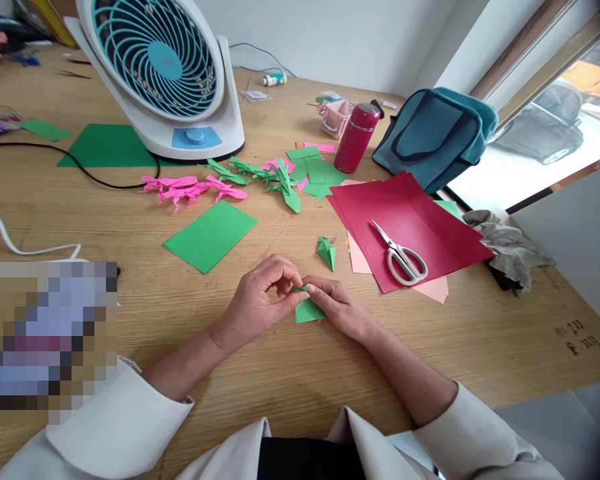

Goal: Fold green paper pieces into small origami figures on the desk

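Observation:
Both hands meet over a small piece of green paper near the front of the table. My left hand pinches the paper's upper left edge between thumb and fingertips. From the other side my right hand grips the same paper, thumb on top, its fingers partly hidden. Just beyond them lies a small folded green paper piece, touched by neither hand. Farther back are folded pink paper figures and folded green paper figures. A flat green sheet lies to the left.
White-handled scissors rest on red sheets at the right. Behind stand a red bottle, a teal bag and a pink basket. A fan stands back left, near a black cable. A blurred patch covers the left front.

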A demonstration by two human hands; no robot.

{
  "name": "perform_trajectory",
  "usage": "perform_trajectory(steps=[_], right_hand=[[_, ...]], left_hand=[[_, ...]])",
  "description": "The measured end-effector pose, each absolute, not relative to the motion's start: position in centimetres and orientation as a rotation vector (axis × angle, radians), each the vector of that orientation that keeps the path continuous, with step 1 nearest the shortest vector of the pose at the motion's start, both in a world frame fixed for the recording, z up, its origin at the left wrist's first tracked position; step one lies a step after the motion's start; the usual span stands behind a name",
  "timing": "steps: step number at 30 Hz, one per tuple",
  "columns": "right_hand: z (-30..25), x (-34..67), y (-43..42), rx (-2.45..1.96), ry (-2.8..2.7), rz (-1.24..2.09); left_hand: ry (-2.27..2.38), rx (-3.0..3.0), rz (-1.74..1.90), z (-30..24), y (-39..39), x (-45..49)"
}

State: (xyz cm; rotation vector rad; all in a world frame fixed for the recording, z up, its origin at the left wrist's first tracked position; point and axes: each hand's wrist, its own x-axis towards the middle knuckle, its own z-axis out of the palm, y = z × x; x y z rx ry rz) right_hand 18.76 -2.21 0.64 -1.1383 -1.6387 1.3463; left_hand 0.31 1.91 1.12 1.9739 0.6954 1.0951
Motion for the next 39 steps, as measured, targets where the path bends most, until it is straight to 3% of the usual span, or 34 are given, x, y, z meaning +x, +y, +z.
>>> perform_trajectory(steps=[14,30,39], right_hand=[[0.6,18.7,-2.3,-1.170,-1.609,1.337],[-0.4,19.3,-2.1,-1.109,-1.398,1.696],[0.0,18.9,-2.0,-1.126,-1.324,1.656]], left_hand=[[0.649,2.147,1.046,0.9,2.4,-0.2],[0.747,2.088,1.007,2.0,2.1,-0.1],[0.742,2.136,1.032,2.5,2.0,-0.2]])
